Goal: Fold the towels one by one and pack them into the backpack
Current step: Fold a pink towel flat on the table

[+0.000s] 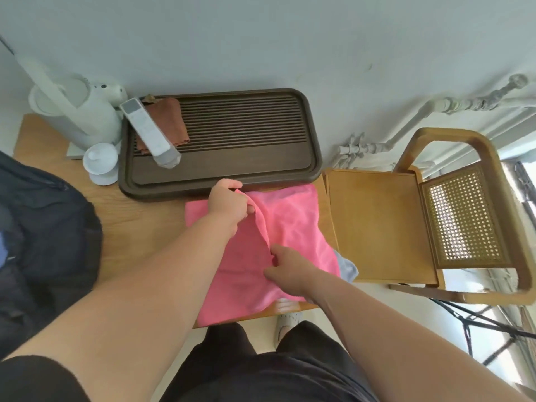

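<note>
Towel fold in left hand and right hand.

Place: a home, probably a sitting-room tea corner.
Furniture: wooden tabletop; cane-backed wooden chair beside it.
Tea things: dark slatted tea tray, white kettle, white lidded cup.
Fixtures: painted wall; white heating pipes, somewhat blurred.

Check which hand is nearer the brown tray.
Left. The left hand pinches the pink towel just by the front rim of the brown tray; the right hand is on the towel, farther back toward the person.
</note>
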Action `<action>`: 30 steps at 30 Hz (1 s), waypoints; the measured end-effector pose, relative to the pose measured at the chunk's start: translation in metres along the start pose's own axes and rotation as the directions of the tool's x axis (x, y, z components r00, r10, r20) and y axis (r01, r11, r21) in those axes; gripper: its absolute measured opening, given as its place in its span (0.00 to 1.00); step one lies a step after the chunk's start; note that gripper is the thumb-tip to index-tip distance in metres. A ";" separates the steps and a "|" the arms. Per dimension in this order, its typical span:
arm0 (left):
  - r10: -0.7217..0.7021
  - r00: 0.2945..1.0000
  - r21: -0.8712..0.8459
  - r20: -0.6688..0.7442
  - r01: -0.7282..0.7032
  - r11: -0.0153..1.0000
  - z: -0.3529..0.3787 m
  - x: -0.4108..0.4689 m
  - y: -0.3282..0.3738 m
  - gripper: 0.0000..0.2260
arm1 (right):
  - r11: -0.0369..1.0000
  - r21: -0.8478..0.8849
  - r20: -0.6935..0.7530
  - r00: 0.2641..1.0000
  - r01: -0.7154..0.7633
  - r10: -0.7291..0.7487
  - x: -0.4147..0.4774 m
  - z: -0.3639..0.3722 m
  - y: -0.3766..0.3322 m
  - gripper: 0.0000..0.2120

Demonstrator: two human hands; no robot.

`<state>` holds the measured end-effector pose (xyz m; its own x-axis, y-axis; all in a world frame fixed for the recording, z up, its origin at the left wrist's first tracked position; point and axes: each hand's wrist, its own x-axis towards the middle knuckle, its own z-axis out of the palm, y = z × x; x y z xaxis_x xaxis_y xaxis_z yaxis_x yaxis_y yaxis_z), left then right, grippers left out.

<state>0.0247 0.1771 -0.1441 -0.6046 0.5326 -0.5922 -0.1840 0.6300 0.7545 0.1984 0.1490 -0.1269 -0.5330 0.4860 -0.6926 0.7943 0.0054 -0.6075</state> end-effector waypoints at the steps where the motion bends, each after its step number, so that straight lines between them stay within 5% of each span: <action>1: 0.002 1.000 0.031 -0.011 -0.001 1.000 0.008 0.002 -0.002 0.18 | 1.000 0.001 0.012 1.000 0.015 -0.015 0.002 -0.004 0.003 0.08; 5: 0.042 0.998 0.099 -0.050 -0.037 0.994 0.032 0.008 -0.001 0.18 | 0.998 0.057 0.061 0.997 0.033 -0.036 0.003 -0.019 0.020 0.06; 9: 0.024 1.000 0.044 -0.012 -0.024 0.999 0.045 0.005 0.003 0.13 | 0.982 0.184 0.074 0.996 -0.052 0.039 0.000 -0.029 0.035 0.21; 13: 0.006 0.999 0.004 -0.044 -0.006 1.000 0.039 -0.003 -0.003 0.09 | 0.993 0.060 -0.108 0.989 -0.099 0.105 0.006 -0.027 0.045 0.27; 18: 0.129 0.969 0.254 -0.212 -0.073 0.964 -0.015 -0.011 -0.055 0.05 | 0.996 -0.092 -0.336 0.941 0.015 -0.045 0.010 -0.021 0.026 0.22; 23: 0.009 0.946 0.340 -0.325 0.108 0.934 -0.074 -0.037 -0.117 0.05 | 0.882 -0.406 -0.149 0.935 0.238 -0.321 0.039 0.004 -0.013 0.22; 30: -0.061 0.997 0.607 -0.049 0.078 0.791 -0.101 -0.069 -0.165 0.11 | 0.713 -0.616 0.113 0.933 0.334 -0.340 0.094 0.048 -0.071 0.25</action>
<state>0.0183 -0.0211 -0.1995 -0.6295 0.4651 -0.6225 0.2777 0.8829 0.3787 0.0781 0.1528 -0.1674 -0.8008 0.3534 -0.4835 0.5677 0.7051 -0.4249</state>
